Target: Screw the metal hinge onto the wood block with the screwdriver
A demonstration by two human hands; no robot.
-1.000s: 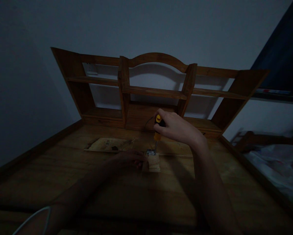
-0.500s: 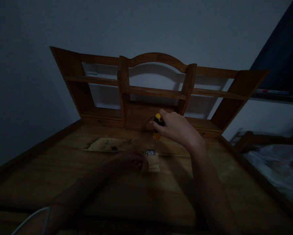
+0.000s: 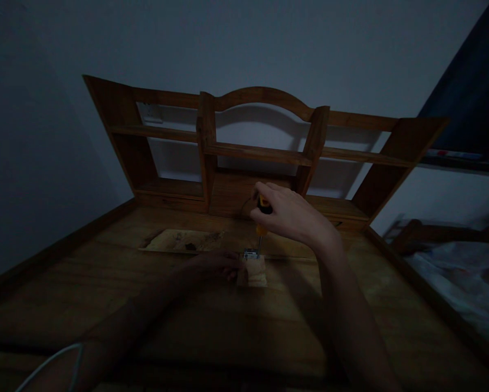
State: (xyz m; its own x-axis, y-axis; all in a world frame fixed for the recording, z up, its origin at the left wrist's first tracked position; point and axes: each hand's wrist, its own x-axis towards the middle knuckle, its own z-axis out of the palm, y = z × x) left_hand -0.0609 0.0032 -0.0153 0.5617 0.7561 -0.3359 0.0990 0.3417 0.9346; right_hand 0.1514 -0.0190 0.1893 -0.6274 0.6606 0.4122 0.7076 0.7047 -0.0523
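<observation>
My right hand (image 3: 289, 215) is wrapped round the yellow-and-black handle of a screwdriver (image 3: 262, 218), held upright. Its tip meets a small metal fitting (image 3: 250, 253) on top of a pale wooden block (image 3: 255, 271). My left hand (image 3: 218, 265) lies in shadow on the wooden desk top (image 3: 117, 288) and presses against the block's left side, fingers curled round it. The room is dim, so fine detail of the fitting is hard to see.
A wooden hutch with shelves (image 3: 261, 149) stands at the back of the desk against the wall. A flat pale board (image 3: 183, 240) lies left of the block. A white cable (image 3: 52, 362) crosses the lower left. A bed with light bedding (image 3: 465, 277) is at right.
My right hand has turned on the screwdriver handle, covering more of its yellow top. The left hand and the block have stayed put.
</observation>
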